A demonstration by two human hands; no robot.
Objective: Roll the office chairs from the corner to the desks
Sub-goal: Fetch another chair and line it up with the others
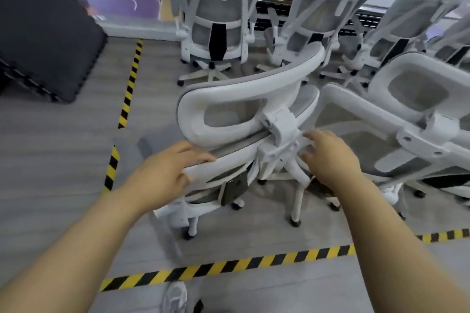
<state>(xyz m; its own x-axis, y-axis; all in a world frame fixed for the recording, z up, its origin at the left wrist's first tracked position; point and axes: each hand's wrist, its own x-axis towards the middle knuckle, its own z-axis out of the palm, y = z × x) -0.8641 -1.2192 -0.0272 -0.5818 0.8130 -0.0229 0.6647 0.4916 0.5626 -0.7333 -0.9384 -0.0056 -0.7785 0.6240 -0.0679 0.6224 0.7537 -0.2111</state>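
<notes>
The fingers (201,159) of the left hand (162,173) are curled over the top rim of the white-framed, grey-mesh office chair (244,109), thumb beneath, so the backrest is gripped. The fingers (309,134) of the right hand (328,155) are spread loosely at the headrest bracket; whether anything is clasped there cannot be told. The chair stands near, inside the yellow-and-black striped floor tape (229,267), with a second white mesh chair (381,119) just beside it on the right. With only one firm hold, the chair could be swung right into that neighbour, or the castors snagged together.
</notes>
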